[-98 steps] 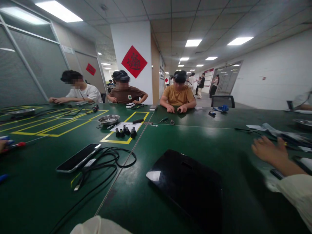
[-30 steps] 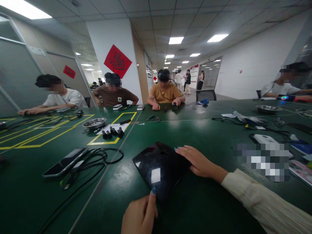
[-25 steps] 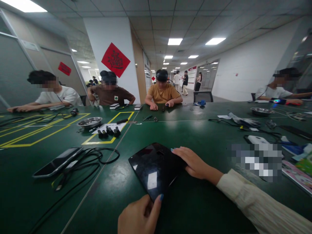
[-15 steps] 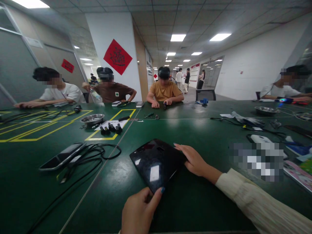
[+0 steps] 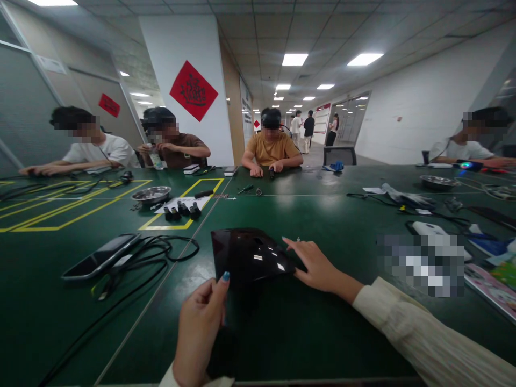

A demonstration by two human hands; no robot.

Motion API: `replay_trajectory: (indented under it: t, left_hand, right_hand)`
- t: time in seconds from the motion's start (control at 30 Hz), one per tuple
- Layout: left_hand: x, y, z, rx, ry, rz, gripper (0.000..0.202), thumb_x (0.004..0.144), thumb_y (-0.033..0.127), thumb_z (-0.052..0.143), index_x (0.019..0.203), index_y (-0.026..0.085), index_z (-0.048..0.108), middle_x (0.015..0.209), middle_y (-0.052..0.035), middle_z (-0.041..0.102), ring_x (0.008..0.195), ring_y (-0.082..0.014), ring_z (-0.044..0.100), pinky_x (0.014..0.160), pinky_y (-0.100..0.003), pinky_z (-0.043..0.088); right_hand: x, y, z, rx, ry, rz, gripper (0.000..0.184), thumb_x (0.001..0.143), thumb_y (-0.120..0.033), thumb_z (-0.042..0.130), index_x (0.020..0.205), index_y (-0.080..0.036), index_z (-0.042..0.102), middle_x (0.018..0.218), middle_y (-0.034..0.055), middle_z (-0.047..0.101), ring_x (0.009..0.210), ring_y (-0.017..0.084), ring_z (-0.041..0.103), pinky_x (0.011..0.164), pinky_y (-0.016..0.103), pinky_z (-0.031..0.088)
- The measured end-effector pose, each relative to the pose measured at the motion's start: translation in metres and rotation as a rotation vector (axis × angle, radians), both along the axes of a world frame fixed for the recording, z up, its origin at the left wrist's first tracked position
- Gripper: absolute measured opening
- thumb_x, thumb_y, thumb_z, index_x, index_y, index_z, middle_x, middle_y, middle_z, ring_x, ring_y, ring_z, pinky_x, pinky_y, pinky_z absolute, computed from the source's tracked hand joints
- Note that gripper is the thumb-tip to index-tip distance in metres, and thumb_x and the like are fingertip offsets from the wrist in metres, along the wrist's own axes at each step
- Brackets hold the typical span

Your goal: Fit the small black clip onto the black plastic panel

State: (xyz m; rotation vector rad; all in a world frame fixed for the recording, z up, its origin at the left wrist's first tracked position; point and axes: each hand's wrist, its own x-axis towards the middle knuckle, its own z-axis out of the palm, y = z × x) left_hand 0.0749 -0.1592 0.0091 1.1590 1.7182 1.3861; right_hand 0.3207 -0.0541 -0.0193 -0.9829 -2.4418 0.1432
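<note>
A glossy black panel, thin and slightly curved with a small cutout, is held tilted above the green table. My left hand pinches its near left edge, the thumb with its blue nail pressed on top and the other fingers curled behind. At the panel's right corner is my right hand, with the thumb at the near edge and the index finger stretched along the far side. The right hand's lower fingers are partly hidden. Bright reflections lie across the panel's right part.
On the left lie a phone-like device and a coiled black cable. Farther back are a metal bowl and several black cylindrical parts. A white device and cables lie at right. Several people sit across the table.
The panel has tipped, so its face is seen at a flatter angle with shifted reflections. My left hand has moved left and up with its edge; my right hand has shifted slightly left.
</note>
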Motion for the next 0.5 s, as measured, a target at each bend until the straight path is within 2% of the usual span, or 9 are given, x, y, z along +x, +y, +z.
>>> replay_trajectory:
  t: [0.2,0.33,0.43,0.5]
  left_hand:
    - [-0.029,0.031,0.039,0.093,0.099,-0.033,0.032,0.076,0.041,0.047,0.055,0.017,0.045,0.038,0.0055,0.040,0.036,-0.0084,0.037,0.037,-0.019,0.028]
    - [-0.041,0.057,0.062,0.090,0.135,-0.005,0.031,0.075,0.034,0.045,0.050,0.016,0.042,0.037,0.0055,0.038,0.036,-0.0071,0.035,0.037,-0.019,0.026]
    - [-0.048,0.073,0.070,0.061,0.036,-0.009,0.028,0.075,0.031,0.044,0.052,0.016,0.037,0.036,0.0077,0.034,0.035,-0.0046,0.031,0.038,-0.017,0.022]
    - [-0.054,0.081,0.070,0.079,0.005,-0.022,0.027,0.076,0.028,0.043,0.053,0.016,0.035,0.039,0.0084,0.032,0.036,-0.0018,0.030,0.041,-0.015,0.021]
  right_hand:
    - [-0.012,-0.003,0.007,-0.013,-0.077,-0.019,0.056,0.083,-0.040,0.045,0.133,-0.018,0.031,0.114,0.0109,0.053,0.099,0.022,0.048,0.085,0.038,0.034]
    - [-0.028,-0.007,0.009,-0.017,-0.080,-0.056,0.054,0.081,-0.046,0.046,0.128,-0.018,0.039,0.113,0.0105,0.053,0.099,0.023,0.048,0.084,0.038,0.034]
    - [-0.040,-0.008,0.008,0.000,-0.088,-0.069,0.060,0.078,-0.050,0.049,0.127,-0.016,0.040,0.116,0.0117,0.051,0.103,0.024,0.046,0.087,0.040,0.034]
    - [-0.045,-0.009,0.006,0.021,-0.094,-0.074,0.059,0.077,-0.050,0.051,0.125,-0.017,0.041,0.119,0.0117,0.049,0.107,0.025,0.044,0.088,0.040,0.033]
